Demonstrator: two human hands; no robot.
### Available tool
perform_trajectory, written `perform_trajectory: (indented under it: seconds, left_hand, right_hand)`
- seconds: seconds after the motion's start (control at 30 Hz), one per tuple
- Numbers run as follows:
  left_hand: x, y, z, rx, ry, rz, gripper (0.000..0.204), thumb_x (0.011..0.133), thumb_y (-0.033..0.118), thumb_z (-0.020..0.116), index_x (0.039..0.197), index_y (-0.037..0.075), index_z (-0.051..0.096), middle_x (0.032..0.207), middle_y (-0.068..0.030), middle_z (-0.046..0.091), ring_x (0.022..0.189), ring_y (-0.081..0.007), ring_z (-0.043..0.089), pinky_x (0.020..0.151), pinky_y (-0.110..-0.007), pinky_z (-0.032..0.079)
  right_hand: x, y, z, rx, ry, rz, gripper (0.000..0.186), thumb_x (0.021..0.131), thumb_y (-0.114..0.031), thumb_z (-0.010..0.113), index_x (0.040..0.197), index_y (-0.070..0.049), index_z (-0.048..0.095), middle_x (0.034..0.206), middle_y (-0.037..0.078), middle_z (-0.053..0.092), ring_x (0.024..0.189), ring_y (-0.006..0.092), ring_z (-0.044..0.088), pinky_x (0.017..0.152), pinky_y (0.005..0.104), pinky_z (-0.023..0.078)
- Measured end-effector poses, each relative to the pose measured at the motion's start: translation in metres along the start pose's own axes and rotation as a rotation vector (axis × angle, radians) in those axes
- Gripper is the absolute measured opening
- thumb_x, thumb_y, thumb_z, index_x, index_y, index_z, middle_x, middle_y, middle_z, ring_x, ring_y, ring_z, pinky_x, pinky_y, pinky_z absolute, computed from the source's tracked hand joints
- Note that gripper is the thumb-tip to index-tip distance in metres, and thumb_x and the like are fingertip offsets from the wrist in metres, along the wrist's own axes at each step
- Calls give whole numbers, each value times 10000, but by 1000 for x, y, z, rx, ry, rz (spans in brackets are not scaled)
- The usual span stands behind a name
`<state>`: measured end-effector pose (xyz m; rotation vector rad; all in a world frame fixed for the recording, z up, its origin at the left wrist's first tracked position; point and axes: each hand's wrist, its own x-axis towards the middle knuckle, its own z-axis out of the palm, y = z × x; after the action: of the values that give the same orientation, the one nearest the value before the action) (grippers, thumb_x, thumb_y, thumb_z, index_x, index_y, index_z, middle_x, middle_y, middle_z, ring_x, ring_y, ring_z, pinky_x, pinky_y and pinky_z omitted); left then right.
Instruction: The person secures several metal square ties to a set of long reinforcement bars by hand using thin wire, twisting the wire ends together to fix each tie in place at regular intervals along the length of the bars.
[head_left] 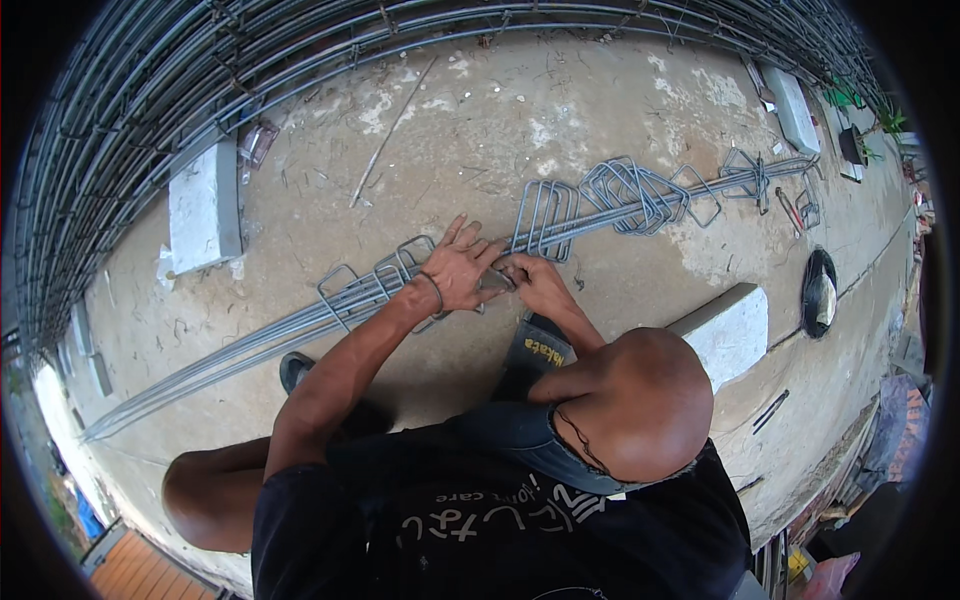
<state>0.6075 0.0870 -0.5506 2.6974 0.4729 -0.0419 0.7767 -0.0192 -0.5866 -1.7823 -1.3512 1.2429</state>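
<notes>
Long grey steel bars [250, 344]: slanting across the pale concrete floor [480, 115], bent grey wire loops [645, 195] around them
Left hand [455, 272]: fingers spread over the bars
Right hand [541, 287]: curled just beside it; cannot tell what it grips
Round black container [808, 285]: at right, pale inside, contents unclear

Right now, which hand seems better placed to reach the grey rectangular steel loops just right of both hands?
The right hand, probably: it sits nearer those steel loops, while the left hand lies farther left, over the long grey steel bars. Whether the right hand holds anything is unclear.
</notes>
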Motion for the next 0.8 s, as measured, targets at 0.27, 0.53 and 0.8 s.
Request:
perform_trajectory:
  seconds: [0.27, 0.53, 0.8]
  left_hand:
    - [-12, -15, -10, 45, 113, 147, 293, 813, 252, 620, 1040, 68, 611, 942, -126, 615, 939, -291, 585, 814, -425, 477]
    - [-3, -16, 30, -25, -17, 35, 152, 800, 119, 575, 923, 31, 591, 905, -111, 588, 927, -273, 575, 756, -370, 508]
    - [8, -14, 32, 158, -126, 147, 174, 810, 90, 515, 938, -20, 557, 945, -169, 585, 942, -284, 581, 734, -352, 531]
  right_hand:
    - [-10, -1, 0, 26, 41, -34, 254, 817, -136, 668, 1018, 10, 616, 814, 145, 626, 689, 177, 576, 650, 332, 471]
    - [-1, -2, -8, -544, 476, 96, 482, 739, -303, 745, 1034, -27, 482, 847, 216, 615, 775, 381, 614, 716, 441, 498]
    - [-2, 5, -4, -587, 328, 5, 633, 745, -264, 709, 1221, -31, 363, 803, 251, 628, 687, 449, 610, 629, 507, 486]
